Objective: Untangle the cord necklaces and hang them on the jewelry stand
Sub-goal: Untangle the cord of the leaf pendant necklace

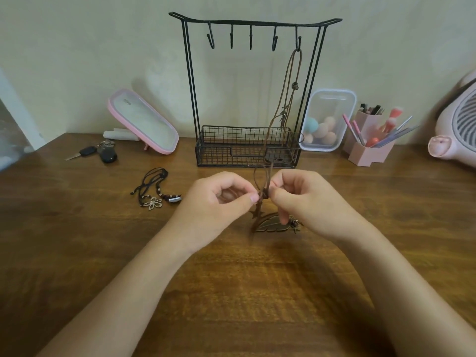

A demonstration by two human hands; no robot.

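A black wire jewelry stand with several hooks and a mesh basket stands at the back of the wooden table. A brown cord necklace hangs from its rightmost hook and runs down to my hands. My left hand and my right hand both pinch the brown cords at a knot just in front of the basket. A bronze leaf pendant dangles below my fingers, close to the table. A second tangle of black cord necklaces with a flower pendant lies on the table to the left.
Car keys and a pink-rimmed mirror sit at the back left. A clear box of makeup sponges, a pink brush holder and a pink fan stand at the back right.
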